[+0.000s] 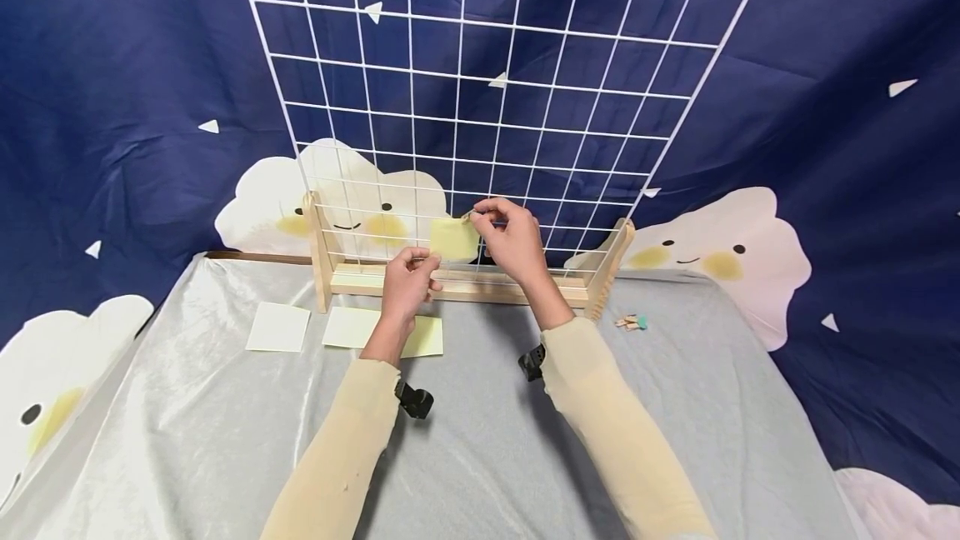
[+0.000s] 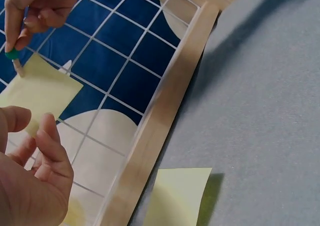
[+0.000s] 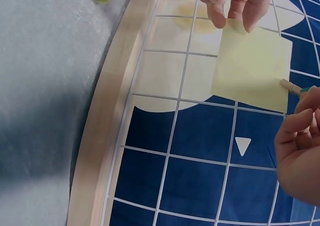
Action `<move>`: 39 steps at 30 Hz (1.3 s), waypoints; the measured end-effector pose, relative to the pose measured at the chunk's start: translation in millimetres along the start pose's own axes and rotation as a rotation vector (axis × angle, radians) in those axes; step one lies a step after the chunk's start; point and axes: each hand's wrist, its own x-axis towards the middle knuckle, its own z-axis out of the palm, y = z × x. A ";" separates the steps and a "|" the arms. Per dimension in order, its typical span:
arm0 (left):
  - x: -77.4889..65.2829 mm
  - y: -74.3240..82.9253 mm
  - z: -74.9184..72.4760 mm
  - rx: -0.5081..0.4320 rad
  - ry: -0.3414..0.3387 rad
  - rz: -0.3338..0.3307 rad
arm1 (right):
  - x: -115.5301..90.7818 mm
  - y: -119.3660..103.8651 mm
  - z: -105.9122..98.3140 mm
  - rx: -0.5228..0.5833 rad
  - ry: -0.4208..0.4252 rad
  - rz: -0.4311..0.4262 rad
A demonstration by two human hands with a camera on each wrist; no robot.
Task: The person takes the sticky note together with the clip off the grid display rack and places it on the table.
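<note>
A square yellow paper note stands in front of the white wire grid, low and near its middle. My left hand pinches the note's lower edge between thumb and fingers, as the right wrist view shows with the note. My right hand pinches a small wooden clothespin with a green end. The clothespin's tip lies on the note near its upper right corner. The note overlaps the grid wires in every view.
The grid stands in a wooden base with two side posts. On the grey cloth lie a white note, a pale yellow note and a yellow note. More small clothespins lie at the right.
</note>
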 end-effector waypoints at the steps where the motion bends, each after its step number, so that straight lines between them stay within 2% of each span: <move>1: 0.2 -0.2 0.0 -0.003 -0.003 0.002 | -0.1 -0.5 0.5 0.003 0.007 0.003; 7: 0.1 -2.0 -0.1 -0.033 -0.018 0.003 | 0.0 0.1 3.7 -0.006 0.042 0.003; 14: -4.0 2.9 -0.1 -0.036 -0.043 -0.007 | -2.0 4.5 6.8 -0.070 0.118 -0.064; 24: -3.6 -0.6 0.1 -0.040 -0.038 0.012 | -3.9 4.0 8.8 -0.050 0.204 -0.084; 39: -9.3 0.7 -12.2 -0.039 -0.051 0.032 | -5.9 7.9 1.6 -0.015 0.201 -0.065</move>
